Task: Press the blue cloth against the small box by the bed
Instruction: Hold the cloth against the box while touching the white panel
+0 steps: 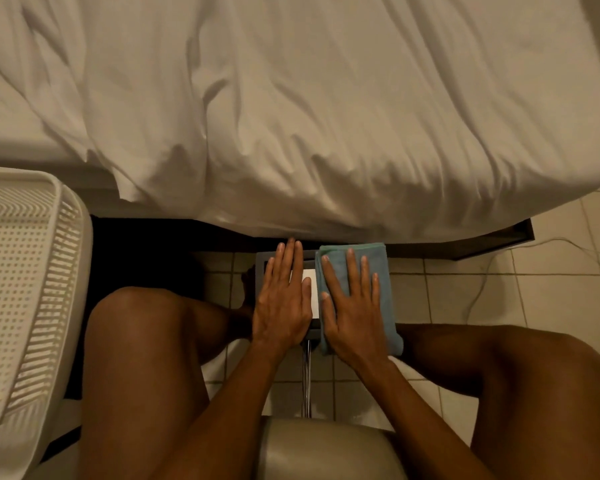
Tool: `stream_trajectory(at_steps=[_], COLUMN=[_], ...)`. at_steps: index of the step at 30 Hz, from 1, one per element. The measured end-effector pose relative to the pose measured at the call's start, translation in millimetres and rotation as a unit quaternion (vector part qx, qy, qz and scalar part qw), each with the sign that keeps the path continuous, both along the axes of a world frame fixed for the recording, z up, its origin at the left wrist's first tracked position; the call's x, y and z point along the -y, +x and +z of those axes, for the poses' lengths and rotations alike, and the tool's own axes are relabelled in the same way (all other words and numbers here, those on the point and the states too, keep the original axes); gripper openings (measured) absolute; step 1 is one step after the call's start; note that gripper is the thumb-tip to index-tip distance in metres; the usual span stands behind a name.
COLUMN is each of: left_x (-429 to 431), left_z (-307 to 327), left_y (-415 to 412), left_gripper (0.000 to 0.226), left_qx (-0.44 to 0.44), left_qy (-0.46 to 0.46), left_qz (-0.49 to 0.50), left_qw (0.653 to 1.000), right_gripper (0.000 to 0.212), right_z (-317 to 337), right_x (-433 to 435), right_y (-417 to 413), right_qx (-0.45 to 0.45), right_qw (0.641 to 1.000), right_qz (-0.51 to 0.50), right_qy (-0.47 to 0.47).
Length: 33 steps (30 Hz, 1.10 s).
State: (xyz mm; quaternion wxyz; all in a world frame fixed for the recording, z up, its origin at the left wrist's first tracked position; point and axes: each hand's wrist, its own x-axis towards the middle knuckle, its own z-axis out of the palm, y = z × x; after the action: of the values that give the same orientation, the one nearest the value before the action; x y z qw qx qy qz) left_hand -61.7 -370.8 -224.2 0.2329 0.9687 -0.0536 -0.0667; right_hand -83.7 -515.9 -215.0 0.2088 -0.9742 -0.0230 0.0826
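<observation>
Head view: blue cloth (378,271) atop small box (310,292).

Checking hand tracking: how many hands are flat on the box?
2. The left hand lies flat on the small dark grey box; the right hand presses the folded blue cloth onto its right side.

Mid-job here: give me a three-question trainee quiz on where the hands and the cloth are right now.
1. True or false: the right hand lies flat on the blue cloth.
2. What does the left hand rest on: A) the white laundry basket, B) the small dark box, C) the bed sheet?
3. Fill in: the cloth covers the box's ____ side.

Key: 1 true; 2 B; 3 right.
</observation>
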Motion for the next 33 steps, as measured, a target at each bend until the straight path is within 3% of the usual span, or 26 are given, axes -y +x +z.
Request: stream_trajectory(at_steps=[4, 10, 16, 21, 27, 31, 33], left_x=[0, 1, 1, 1, 0, -2, -3], left_z=[-2, -2, -2, -1, -3, -1, -1], left_y=[0, -1, 1, -1, 2, 1, 1], left_gripper=[0.06, 0.059, 0.059, 0.059, 0.06, 0.06, 0.06], left_qx=[0.003, 0.004, 0.013, 0.004, 0.003, -0.006, -0.01], left_qy=[0.008, 0.004, 0.012, 0.008, 0.018, 0.021, 0.022], left_qz=[-0.001, -0.001, 0.002, 0.002, -0.006, -0.011, -0.017], left_qw=[1.0, 1.0, 1.0, 1.0, 1.0, 1.0, 1.0], right_gripper=[0.062, 0.063, 0.061, 0.063, 0.063, 0.063, 0.064], right_z=[-1, -4, 2, -3, -2, -1, -2], right_x=[2, -5, -1, -6, 1, -2, -13], right_y=[20, 5, 32, 7, 27, 19, 3], right_qx=[0.011, 0.016, 0.005, 0.006, 0.002, 0.005, 0.002], right_qw=[1.0, 0.996, 1.0, 0.992, 1.0, 0.993, 0.991], right_qz=[0.014, -0.087, -0.007, -0.123, 0.006, -0.118, -0.132], right_qy=[0.003, -0.014, -0.019, -0.029, -0.016, -0.029, -0.033])
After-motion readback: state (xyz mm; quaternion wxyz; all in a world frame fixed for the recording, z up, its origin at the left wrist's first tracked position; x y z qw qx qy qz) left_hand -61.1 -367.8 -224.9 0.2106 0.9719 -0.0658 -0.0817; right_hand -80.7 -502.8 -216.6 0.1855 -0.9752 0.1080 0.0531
